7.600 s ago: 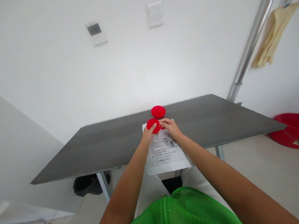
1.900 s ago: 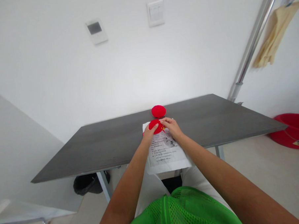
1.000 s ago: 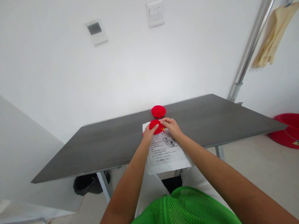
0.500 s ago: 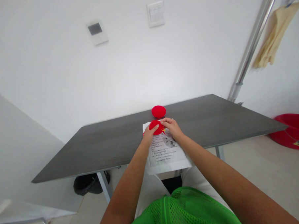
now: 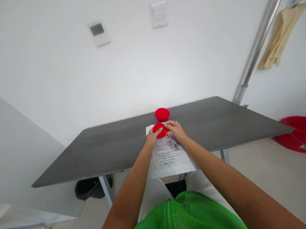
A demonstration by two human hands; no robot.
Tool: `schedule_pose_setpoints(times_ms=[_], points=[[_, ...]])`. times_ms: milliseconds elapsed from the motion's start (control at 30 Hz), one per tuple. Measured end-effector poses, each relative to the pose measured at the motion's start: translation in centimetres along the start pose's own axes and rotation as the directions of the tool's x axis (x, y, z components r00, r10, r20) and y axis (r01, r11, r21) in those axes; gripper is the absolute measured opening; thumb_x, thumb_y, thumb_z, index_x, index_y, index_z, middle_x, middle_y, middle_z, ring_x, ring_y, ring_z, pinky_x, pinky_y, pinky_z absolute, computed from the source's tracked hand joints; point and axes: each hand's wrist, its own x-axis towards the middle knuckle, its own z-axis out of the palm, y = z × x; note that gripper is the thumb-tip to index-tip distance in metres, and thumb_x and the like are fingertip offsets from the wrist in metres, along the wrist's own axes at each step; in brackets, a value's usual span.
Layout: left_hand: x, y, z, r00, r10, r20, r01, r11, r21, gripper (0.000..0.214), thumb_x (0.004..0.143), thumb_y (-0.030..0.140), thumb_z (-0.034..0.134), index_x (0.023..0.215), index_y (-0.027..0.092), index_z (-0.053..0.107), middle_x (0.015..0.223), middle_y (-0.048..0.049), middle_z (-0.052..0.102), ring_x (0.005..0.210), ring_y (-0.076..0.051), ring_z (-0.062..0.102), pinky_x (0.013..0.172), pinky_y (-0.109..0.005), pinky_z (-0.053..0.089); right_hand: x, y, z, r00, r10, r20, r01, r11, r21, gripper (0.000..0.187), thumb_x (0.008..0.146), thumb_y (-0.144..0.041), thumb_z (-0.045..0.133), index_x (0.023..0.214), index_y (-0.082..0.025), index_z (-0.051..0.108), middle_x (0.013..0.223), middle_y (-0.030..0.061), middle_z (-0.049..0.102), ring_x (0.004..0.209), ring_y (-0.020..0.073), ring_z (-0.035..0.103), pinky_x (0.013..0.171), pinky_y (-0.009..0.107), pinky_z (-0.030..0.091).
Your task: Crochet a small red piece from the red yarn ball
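A round red piece of crochet [image 5: 158,131] is held over a printed sheet of paper [image 5: 170,162]. My left hand [image 5: 151,136] is closed on its left side, with the thumb lying across the top. At its upper right edge, the fingers of my right hand [image 5: 176,129] are pinched together against the piece; whether they also hold a hook or yarn is too small to make out. A small yellow marker [image 5: 167,132] hangs at the right edge. Just behind sits a ball of red yarn [image 5: 162,114]. Red strands show beside the piece.
The dark grey table [image 5: 101,148] stands against a white wall. The sheet overhangs its front edge towards my lap. A black-lined bin [image 5: 89,188] is below left; a red tub [image 5: 293,138] stands on the floor right. Cream gloves [image 5: 281,38] hang near a metal pole [image 5: 258,51].
Almost nothing differs. Both hands stay on the red crochet piece in the same place, and the view has shifted very slightly.
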Motion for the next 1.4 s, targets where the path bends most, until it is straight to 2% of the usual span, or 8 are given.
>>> schedule_pose_setpoints(times_ms=[233, 533, 700, 933, 1400], points=[[-0.05, -0.06, -0.1, 1.0, 0.015, 0.02, -0.015, 1.0, 0.009, 0.04, 0.057, 0.033, 0.08, 0.091, 0.015, 0.067, 0.089, -0.0057, 0.072, 0.087, -0.02, 0.067, 0.085, -0.033, 0.05, -0.07, -0.1, 0.09, 1.0, -0.001, -0.002, 0.001, 1.0, 0.003, 0.012, 0.064, -0.032, 0.066, 0.065, -0.021, 0.064, 0.065, -0.0014, 0.063, 0.064, 0.0138, 0.055, 0.065, 0.027, 0.044], [0.13, -0.24, -0.16, 1.0, 0.016, 0.011, -0.016, 1.0, 0.011, 0.041, 0.053, 0.034, 0.082, 0.088, 0.016, 0.068, 0.088, -0.0041, 0.072, 0.084, -0.019, 0.066, 0.085, -0.033, 0.05, 0.03, 0.01, -0.03, 1.0, -0.011, 0.006, 0.011, 1.0, 0.014, 0.012, 0.065, -0.032, 0.067, 0.064, -0.02, 0.065, 0.064, -0.0026, 0.062, 0.063, 0.0125, 0.055, 0.067, 0.027, 0.045], [0.11, -0.25, -0.19, 1.0, 0.005, 0.02, -0.005, 1.0, 0.003, 0.04, 0.053, 0.032, 0.083, 0.087, 0.017, 0.069, 0.086, -0.0035, 0.072, 0.08, -0.018, 0.066, 0.085, -0.033, 0.049, 0.29, 0.35, -0.12, 1.0, -0.01, 0.005, 0.01, 1.0, 0.012, 0.011, 0.065, -0.03, 0.065, 0.07, -0.021, 0.069, 0.067, -0.0017, 0.065, 0.068, 0.0141, 0.058, 0.07, 0.028, 0.045], [0.38, -0.45, -0.25, 0.999, 0.033, -0.013, -0.033, 0.999, -0.027, 0.04, 0.058, 0.039, 0.08, 0.089, 0.016, 0.068, 0.084, -0.004, 0.072, 0.08, -0.017, 0.065, 0.085, -0.034, 0.048, 0.17, 0.15, -0.02, 1.0, -0.023, 0.007, 0.023, 1.0, -0.008, 0.011, 0.064, -0.03, 0.065, 0.068, -0.02, 0.067, 0.067, -0.0009, 0.065, 0.068, 0.015, 0.058, 0.071, 0.029, 0.045], [0.56, -0.71, -0.5, 0.998, 0.069, -0.006, -0.069, 0.998, 0.005, 0.039, 0.06, 0.037, 0.079, 0.092, 0.018, 0.067, 0.087, -0.0031, 0.07, 0.081, -0.017, 0.063, 0.084, -0.033, 0.047, 0.01, -0.01, 0.03, 1.0, -0.011, 0.012, 0.011, 1.0, -0.018, 0.014, 0.064, -0.034, 0.066, 0.066, -0.02, 0.065, 0.065, -0.0009, 0.063, 0.066, 0.0144, 0.055, 0.068, 0.028, 0.043]])
